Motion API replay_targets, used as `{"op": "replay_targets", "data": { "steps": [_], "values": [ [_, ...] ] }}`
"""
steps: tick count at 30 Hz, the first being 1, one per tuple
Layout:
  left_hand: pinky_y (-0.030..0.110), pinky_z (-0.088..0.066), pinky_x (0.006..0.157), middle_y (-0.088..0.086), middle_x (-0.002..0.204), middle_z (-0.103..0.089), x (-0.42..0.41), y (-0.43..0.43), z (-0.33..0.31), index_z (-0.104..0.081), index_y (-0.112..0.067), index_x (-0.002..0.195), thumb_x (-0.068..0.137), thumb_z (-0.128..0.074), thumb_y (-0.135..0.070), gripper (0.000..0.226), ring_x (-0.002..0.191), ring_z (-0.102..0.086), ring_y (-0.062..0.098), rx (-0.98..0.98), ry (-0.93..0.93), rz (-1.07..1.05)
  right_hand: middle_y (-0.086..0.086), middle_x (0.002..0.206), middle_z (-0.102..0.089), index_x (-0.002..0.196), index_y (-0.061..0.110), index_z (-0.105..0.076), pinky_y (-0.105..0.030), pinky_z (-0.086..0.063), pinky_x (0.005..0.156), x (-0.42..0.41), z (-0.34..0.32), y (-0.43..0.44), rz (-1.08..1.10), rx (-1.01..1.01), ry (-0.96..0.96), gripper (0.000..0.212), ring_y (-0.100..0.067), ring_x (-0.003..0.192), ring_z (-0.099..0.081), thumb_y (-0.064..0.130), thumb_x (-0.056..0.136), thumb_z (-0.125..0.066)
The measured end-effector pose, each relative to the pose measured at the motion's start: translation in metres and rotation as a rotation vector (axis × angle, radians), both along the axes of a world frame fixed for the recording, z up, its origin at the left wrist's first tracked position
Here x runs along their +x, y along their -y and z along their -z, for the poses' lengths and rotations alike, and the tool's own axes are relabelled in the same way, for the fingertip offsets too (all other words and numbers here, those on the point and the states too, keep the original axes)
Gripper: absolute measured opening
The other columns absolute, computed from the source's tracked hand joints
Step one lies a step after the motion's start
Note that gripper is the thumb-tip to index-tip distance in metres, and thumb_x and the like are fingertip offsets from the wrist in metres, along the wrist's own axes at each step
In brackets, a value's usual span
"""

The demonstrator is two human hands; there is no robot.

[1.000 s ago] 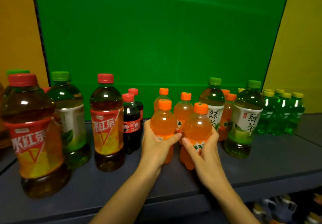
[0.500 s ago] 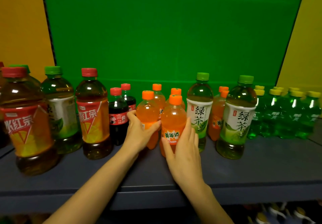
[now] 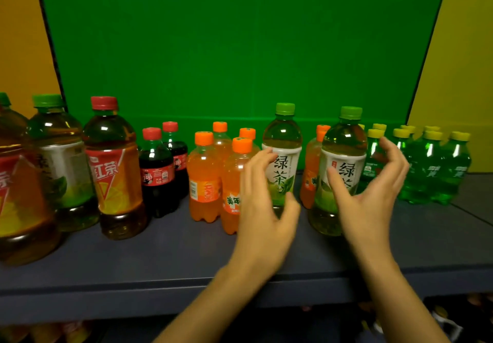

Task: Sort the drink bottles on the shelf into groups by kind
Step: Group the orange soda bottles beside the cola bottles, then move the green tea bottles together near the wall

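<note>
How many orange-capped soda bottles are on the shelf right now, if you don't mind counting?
5: four clustered left of centre, one between the two green tea bottles. Others may be hidden.

Leftmost red-tea bottle (image 3: 18, 196) cut off

Two bare forearms and hands, nothing worn

The left hand (image 3: 262, 209) and right hand (image 3: 369, 198) are uncovered, with no gloves, rings, watch or bracelet showing on fingers or wrists. Both forearms are bare all the way to the bottom edge of the view, so no sleeve or cuff appears. The fingers are slender; the nails look short and unpainted, though motion blur softens the fingertips and hides finer detail.
</note>
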State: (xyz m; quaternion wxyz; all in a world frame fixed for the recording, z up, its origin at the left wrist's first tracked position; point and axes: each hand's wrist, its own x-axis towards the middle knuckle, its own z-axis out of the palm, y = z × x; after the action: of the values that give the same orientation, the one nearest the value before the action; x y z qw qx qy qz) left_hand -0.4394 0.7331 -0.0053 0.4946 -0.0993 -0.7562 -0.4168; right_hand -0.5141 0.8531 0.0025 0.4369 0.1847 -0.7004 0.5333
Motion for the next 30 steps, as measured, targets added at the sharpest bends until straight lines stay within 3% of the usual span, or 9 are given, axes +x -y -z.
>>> {"op": "replay_targets", "data": {
  "steps": [2, 5, 11, 21, 26, 30],
  "values": [
    [0.015, -0.008, 0.115, 0.006, 0.152, -0.016, -0.016, -0.016, 0.002, -0.021, -0.009, 0.142, 0.081, -0.054, -0.009, 0.07, 0.142, -0.012, 0.012, -0.002, 0.06, -0.046, -0.007, 0.141, -0.03, 0.14, 0.013, -0.024, -0.032, -0.035, 0.102, -0.014, 0.002, -0.005, -0.084, 0.002, 0.154, 0.087, -0.013, 0.121, -0.038, 0.027, 0.072, -0.077],
    [0.008, 0.008, 0.11, 0.005, 0.156, 0.011, -0.036, -0.026, 0.001, 0.002, -0.01, 0.146, 0.084, -0.057, -0.006, 0.086, 0.144, 0.011, 0.013, 0.022, 0.128, -0.118, -0.003, 0.139, -0.035, 0.139, 0.016, -0.023, -0.027, -0.038, 0.095, -0.026, 0.01, -0.006, -0.167, 0.048, 0.26, 0.095, -0.009, 0.116, -0.04, 0.025, 0.065, -0.082],
    [0.03, 0.005, 0.118, 0.011, 0.155, 0.02, -0.059, -0.035, -0.01, 0.015, -0.009, 0.144, 0.085, -0.058, -0.007, 0.094, 0.144, 0.017, 0.02, 0.139, 0.274, -0.214, 0.0, 0.118, -0.052, 0.128, 0.013, -0.034, -0.028, -0.041, 0.082, -0.037, 0.022, -0.008, -0.26, 0.021, 0.388, 0.081, -0.015, 0.106, -0.051, 0.025, 0.064, -0.082],
    [0.03, -0.014, 0.114, 0.008, 0.15, -0.024, -0.07, -0.039, -0.008, -0.008, -0.01, 0.145, 0.074, -0.071, -0.01, 0.095, 0.139, -0.017, 0.02, 0.276, 0.316, -0.276, 0.005, 0.101, -0.057, 0.107, 0.02, -0.044, -0.027, -0.044, 0.076, -0.035, 0.021, -0.011, -0.285, -0.052, 0.372, 0.055, -0.011, 0.09, -0.054, 0.024, 0.066, -0.081],
    [0.031, -0.029, 0.103, 0.007, 0.131, -0.042, -0.071, -0.038, -0.002, -0.031, -0.011, 0.131, 0.066, -0.075, -0.023, 0.08, 0.123, -0.036, 0.022, 0.264, 0.356, -0.229, 0.017, 0.09, -0.055, 0.103, 0.02, -0.046, -0.018, -0.041, 0.064, -0.029, 0.023, -0.019, -0.32, -0.107, 0.357, 0.048, 0.003, 0.084, -0.052, 0.013, 0.068, -0.078],
    [0.036, -0.048, 0.086, 0.005, 0.115, -0.055, -0.065, -0.036, -0.004, -0.031, -0.017, 0.121, 0.062, -0.077, -0.026, 0.075, 0.106, -0.055, 0.022, 0.262, 0.365, -0.091, 0.017, 0.091, -0.054, 0.104, 0.021, -0.047, -0.017, -0.04, 0.064, -0.02, 0.023, -0.025, -0.33, -0.115, 0.346, 0.048, 0.004, 0.085, -0.051, 0.012, 0.069, -0.077]
  ]
}}
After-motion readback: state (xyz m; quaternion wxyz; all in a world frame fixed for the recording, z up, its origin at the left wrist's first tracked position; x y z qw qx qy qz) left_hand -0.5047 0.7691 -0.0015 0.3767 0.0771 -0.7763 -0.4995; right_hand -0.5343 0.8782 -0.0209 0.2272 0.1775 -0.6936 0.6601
